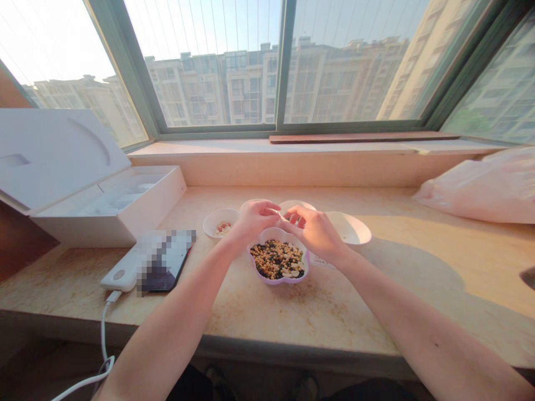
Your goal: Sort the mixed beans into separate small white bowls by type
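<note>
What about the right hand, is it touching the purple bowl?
Cannot tell: in the head view, the right hand overlaps the rim of the purple bowl, but this angle doesn't show whether they meet.

A home, most likely an upper-floor flat: a wide marble windowsill [359, 312] serving as a table, green-framed windows [280, 67] facing apartment blocks [251, 83], and household things along the ledge: an open white box [62, 161], a power bank [119, 273], a charging cable [102, 334], a pink plastic bag [480, 186], a bowl of food [278, 259].
</note>
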### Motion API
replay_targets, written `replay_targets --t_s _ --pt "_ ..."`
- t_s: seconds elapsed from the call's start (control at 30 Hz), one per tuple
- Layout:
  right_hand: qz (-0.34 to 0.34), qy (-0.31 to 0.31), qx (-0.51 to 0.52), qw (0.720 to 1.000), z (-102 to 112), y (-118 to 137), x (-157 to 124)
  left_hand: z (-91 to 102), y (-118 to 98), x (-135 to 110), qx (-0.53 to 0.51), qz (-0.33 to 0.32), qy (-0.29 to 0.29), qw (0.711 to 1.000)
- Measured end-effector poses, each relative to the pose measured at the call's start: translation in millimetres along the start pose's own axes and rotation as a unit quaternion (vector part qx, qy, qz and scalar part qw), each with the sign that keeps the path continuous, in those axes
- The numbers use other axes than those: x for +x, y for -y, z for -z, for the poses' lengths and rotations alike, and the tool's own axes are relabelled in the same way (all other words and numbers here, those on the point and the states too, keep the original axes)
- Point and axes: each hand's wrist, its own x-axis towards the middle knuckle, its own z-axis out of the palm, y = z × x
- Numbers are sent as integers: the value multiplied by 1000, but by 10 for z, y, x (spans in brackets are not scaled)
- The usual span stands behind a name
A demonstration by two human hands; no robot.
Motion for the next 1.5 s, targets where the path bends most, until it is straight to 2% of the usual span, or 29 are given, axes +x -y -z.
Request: replay_targets --t_s 0.17,0.3,0.43,0.53,0.67,0.9,1.13,1.33,1.43,1.5 --pt "-19 -55 -27 998 -25 -74 20 120 49 63 104 -5 -84 991" --pt "-29 -65 -35 997 -23 -116 30 210 61 72 249 -25 -126 960" --pt "-44 -57 -44 996 -13 -133 35 244 63 51 418 -20 -109 902" --pt "-58 -60 -55 995 -6 -145 38 232 62 32 486 -18 -78 870" --pt "-82 -67 -66 992 11 -172 49 213 59 16 508 -21 -62 859" --pt "-102 -52 -60 992 26 -169 60 222 69 20 499 -25 -50 865" --pt "-83 -38 -62 994 1 -194 56 229 96 37 500 -36 -30 865" --pt "-81 -34 -72 993 -16 -228 62 281 73 48 481 -29 -70 873" --pt "-85 -22 -73 994 -28 -229 68 408 46 39 482 -16 -109 869" --pt "-86 -10 -75 993 -31 -222 67 535 51 17 493 25 -134 859"
